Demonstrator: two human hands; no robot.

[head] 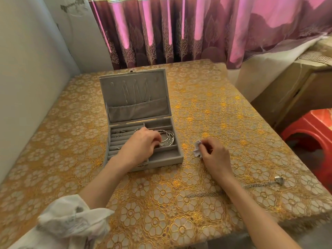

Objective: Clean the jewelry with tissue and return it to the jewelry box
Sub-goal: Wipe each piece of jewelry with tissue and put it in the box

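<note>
Left hand (142,143) fingers curled, reaching forward; right hand (214,154) pinching.

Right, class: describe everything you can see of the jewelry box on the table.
The jewelry box is grey and looks velvet-lined, with a small metal clasp at the front. It sits open on the patterned tablecloth, its lid standing up. Thin chains hang inside the lid above a pocket. The tray has ring rolls on its left holding rings, and compartments on its right with silver bangles. The left hand reaches into it at the bangles.
</note>
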